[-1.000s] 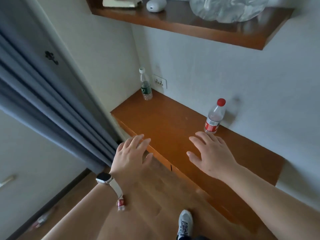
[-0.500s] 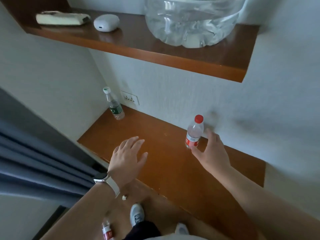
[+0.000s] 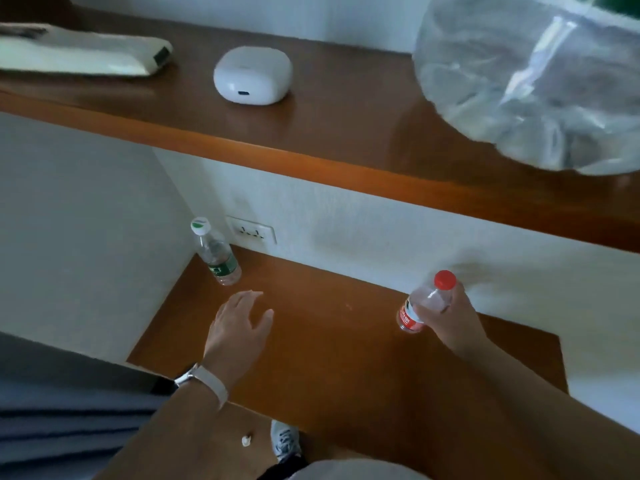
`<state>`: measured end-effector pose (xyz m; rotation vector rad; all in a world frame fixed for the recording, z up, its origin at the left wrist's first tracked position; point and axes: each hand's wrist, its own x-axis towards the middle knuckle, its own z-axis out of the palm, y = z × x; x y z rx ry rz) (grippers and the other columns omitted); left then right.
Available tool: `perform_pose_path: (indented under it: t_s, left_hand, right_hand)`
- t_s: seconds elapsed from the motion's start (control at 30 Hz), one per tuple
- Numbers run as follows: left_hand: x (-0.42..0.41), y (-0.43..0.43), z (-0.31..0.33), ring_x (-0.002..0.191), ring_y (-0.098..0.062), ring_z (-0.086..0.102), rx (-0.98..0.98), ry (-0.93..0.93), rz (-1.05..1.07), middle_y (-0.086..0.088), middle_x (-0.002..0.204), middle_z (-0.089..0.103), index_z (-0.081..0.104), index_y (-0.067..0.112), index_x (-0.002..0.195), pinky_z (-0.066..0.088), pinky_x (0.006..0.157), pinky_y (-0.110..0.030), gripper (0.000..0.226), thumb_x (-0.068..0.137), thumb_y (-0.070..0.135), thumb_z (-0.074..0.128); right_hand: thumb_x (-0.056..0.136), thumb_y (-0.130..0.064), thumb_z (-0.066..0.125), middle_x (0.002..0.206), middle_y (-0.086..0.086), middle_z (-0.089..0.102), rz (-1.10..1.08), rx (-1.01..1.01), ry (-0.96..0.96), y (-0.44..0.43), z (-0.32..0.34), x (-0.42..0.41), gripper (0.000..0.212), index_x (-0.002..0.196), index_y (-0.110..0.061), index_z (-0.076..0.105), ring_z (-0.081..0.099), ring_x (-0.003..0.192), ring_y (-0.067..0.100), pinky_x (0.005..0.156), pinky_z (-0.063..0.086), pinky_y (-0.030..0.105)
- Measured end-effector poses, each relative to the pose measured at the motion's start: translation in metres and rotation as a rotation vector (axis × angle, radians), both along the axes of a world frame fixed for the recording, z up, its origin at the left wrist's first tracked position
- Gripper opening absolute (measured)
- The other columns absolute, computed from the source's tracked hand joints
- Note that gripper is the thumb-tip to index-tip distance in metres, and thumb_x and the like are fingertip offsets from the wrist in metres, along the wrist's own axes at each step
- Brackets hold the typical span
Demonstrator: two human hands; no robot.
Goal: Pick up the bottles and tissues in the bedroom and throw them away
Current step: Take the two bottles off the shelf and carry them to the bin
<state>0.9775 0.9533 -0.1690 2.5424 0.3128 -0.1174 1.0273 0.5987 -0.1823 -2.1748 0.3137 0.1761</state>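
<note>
My right hand grips a clear bottle with a red cap and red label, tilted over the lower wooden shelf near the wall. A second clear bottle with a white cap and green label stands upright in the shelf's far left corner. Over the shelf hovers my left hand, with a watch on its wrist, fingers relaxed and spread, a short way in front of the green-label bottle and apart from it. No tissue shows on either shelf.
An upper wooden shelf overhangs the lower one and carries a white earbud case, a flat cream pouch and a big clear water jug. A wall socket sits behind the bottle. Grey curtain at lower left.
My right hand has closed round the red-cap bottle and tilted it. My left hand has moved forward toward the green-label bottle. The view has come closer to the shelves.
</note>
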Motion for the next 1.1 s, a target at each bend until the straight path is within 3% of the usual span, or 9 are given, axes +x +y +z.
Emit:
perform_pose_path:
  t_s: [0.07,0.13,0.23,0.37,0.57,0.63,0.8,0.9,1.1]
  left_hand:
    - [0.013,0.021,-0.009,0.126,-0.017,0.047,-0.075,-0.001,0.061,0.002,0.137,0.052,0.049,0.025,0.134,0.042,0.103,-0.038,0.043,0.095,0.042,0.054]
    - [0.026,0.039,-0.015,0.128,-0.019,0.047,-0.137,0.018,0.157,-0.001,0.139,0.052,0.048,0.021,0.135,0.041,0.104,-0.04,0.046,0.094,0.041,0.056]
    - [0.046,0.064,-0.023,0.123,-0.021,0.049,-0.202,0.044,0.287,-0.004,0.138,0.051,0.044,0.016,0.138,0.042,0.099,-0.039,0.055,0.092,0.04,0.061]
    - [0.073,0.091,-0.032,0.11,-0.02,0.052,-0.371,0.071,0.482,-0.006,0.138,0.047,0.033,0.016,0.143,0.044,0.081,-0.035,0.078,0.082,0.047,0.071]
    - [0.101,0.109,-0.052,0.138,-0.029,0.036,-0.561,0.038,0.48,-0.005,0.154,0.029,0.017,0.024,0.152,0.04,0.104,-0.045,0.106,0.071,0.04,0.084]
    - [0.11,0.112,-0.058,0.132,-0.027,0.043,-0.614,-0.002,0.461,-0.003,0.148,0.037,0.023,0.025,0.149,0.043,0.104,-0.044,0.105,0.067,0.04,0.086]
    - [0.122,0.11,-0.063,0.103,-0.016,0.058,-0.6,-0.083,0.411,0.004,0.117,0.054,0.045,0.025,0.127,0.054,0.081,-0.034,0.074,0.066,0.041,0.083]
    - [0.128,0.104,-0.059,0.095,-0.013,0.059,-0.586,-0.106,0.351,0.004,0.108,0.056,0.046,0.022,0.123,0.046,0.067,-0.021,0.067,0.069,0.037,0.083]
    - [0.122,0.075,-0.037,0.086,-0.009,0.059,-0.574,-0.113,0.142,0.006,0.1,0.057,0.047,0.018,0.116,0.046,0.062,-0.017,0.059,0.073,0.039,0.082]
  right_hand:
    - [0.089,-0.012,0.066,0.083,-0.004,0.053,0.008,-0.041,0.01,0.024,0.019,0.0,0.021,0.096,-0.017,0.047,0.053,0.067,0.01,0.047,0.04,0.009]
    - [0.087,-0.013,0.067,0.081,0.001,0.054,-0.009,-0.097,-0.033,0.033,0.007,0.003,0.024,0.087,-0.02,0.045,0.054,0.067,0.013,0.047,0.042,0.009]
    - [0.078,-0.023,0.076,0.085,0.008,0.06,-0.031,-0.128,-0.075,0.06,0.001,0.006,0.03,0.093,-0.021,0.05,0.064,0.071,0.019,0.053,0.054,0.021]
    - [0.082,-0.015,0.075,0.07,-0.011,0.058,-0.046,-0.099,-0.162,0.106,0.012,0.011,0.032,0.074,-0.029,0.047,0.062,0.061,0.001,0.047,0.045,0.012]
    - [0.082,-0.024,0.076,0.072,-0.007,0.06,0.006,-0.069,-0.173,0.155,0.016,0.019,0.027,0.085,-0.031,0.05,0.065,0.068,0.005,0.052,0.056,0.024]
    - [0.083,-0.014,0.075,0.066,-0.006,0.059,0.039,-0.059,-0.195,0.166,0.016,0.02,0.027,0.076,-0.025,0.051,0.064,0.068,-0.002,0.05,0.053,0.02]
    - [0.081,-0.02,0.076,0.085,-0.005,0.059,0.049,-0.087,-0.182,0.174,0.017,0.022,0.033,0.091,-0.033,0.047,0.063,0.078,0.001,0.054,0.05,0.013]
    - [0.08,-0.03,0.075,0.095,-0.008,0.057,0.016,-0.102,-0.145,0.17,0.016,0.022,0.04,0.102,-0.036,0.042,0.062,0.081,0.009,0.06,0.052,0.018]
    - [0.077,-0.033,0.078,0.097,-0.006,0.055,-0.022,-0.147,-0.178,0.157,0.019,0.01,0.051,0.112,-0.027,0.041,0.061,0.084,0.01,0.065,0.057,0.025]
